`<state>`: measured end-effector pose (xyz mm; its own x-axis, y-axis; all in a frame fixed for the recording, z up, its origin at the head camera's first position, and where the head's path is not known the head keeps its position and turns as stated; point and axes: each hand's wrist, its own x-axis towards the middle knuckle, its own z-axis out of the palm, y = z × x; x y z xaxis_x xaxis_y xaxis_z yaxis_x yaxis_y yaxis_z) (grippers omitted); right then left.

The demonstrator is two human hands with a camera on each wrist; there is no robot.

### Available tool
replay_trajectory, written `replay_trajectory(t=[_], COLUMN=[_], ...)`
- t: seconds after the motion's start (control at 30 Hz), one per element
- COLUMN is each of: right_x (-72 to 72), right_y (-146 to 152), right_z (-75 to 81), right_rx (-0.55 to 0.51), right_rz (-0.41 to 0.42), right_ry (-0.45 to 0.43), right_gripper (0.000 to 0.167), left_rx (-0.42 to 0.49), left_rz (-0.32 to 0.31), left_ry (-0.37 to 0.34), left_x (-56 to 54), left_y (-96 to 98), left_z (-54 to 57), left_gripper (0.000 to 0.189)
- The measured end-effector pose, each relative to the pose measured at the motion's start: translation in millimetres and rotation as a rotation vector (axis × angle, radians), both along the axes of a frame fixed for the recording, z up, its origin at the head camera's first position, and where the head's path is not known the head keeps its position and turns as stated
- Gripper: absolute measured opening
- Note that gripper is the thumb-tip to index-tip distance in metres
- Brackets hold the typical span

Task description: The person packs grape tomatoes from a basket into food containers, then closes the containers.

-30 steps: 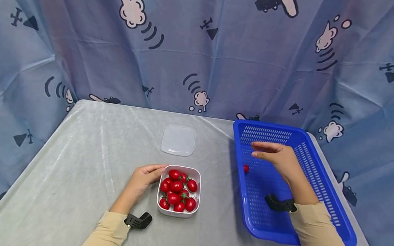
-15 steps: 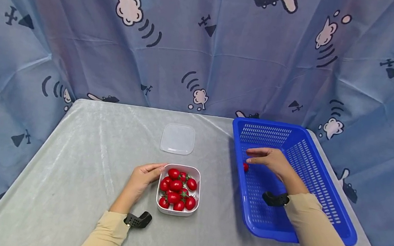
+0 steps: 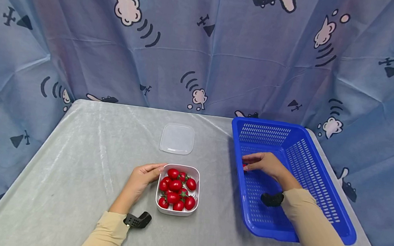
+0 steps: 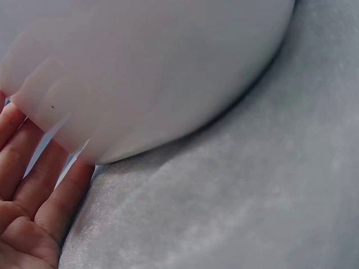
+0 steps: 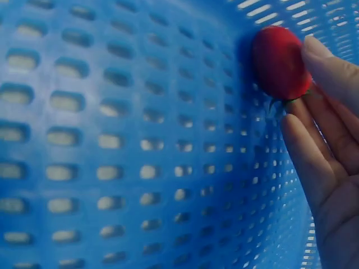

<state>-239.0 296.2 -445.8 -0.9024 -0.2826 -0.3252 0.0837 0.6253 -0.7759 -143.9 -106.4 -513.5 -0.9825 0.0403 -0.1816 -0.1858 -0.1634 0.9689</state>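
Inside the blue basket, my right hand [image 3: 266, 164] has its thumb and fingers around a red cherry tomato [image 5: 280, 63] by the left wall. In the right wrist view the thumb touches one side of the tomato, and fingers lie behind it; a green stem shows below. My left hand [image 3: 143, 179] rests against the left side of a white square container [image 3: 176, 213], fingers extended along its wall. Several red cherry tomatoes [image 3: 175, 185] fill much of that container. The left wrist view shows fingers [image 4: 64, 193] touching the pale wall.
The blue perforated basket [image 3: 245, 208] stands at the right of the cloth-covered table [image 3: 81, 159]. A clear square lid [image 3: 177, 139] lies flat behind the white container. A blue patterned curtain [image 3: 176, 48] hangs along the table's back edge.
My right hand has moved down and left in the basket, and its fingers have closed around the tomato. The left hand has stayed at the white container.
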Motion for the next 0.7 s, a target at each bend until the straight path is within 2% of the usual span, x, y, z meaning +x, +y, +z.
replay_trajectory(t=[0.33, 0.5, 0.57, 0.7], right_x=[-1.2, -0.5, 0.9, 3.4], right_y=[-4, -5, -3, 3], right_z=[-3.6, 2.4, 9.8, 29.9], right_rx=[0.065, 0.132, 0.138, 0.101], right_rz=[0.031, 0.041, 0.017, -0.109], right_ry=[0.011, 0.04, 0.043, 0.051], right_gripper=[0.046, 0.042, 0.044, 0.052], left_rx=[0.008, 0.01, 0.006, -0.004], left_rz=[0.01, 0.004, 0.0, -0.004], left_ry=[-0.003, 0.001, -0.001, -0.003], left_x=[0.7, 0.3, 0.2, -0.7], left_y=[-1.2, -2.3, -2.2, -1.9], left_z=[-0.3, -0.3, -0.3, -1.2], left_gripper=[0.037, 0.038, 0.038, 0.038])
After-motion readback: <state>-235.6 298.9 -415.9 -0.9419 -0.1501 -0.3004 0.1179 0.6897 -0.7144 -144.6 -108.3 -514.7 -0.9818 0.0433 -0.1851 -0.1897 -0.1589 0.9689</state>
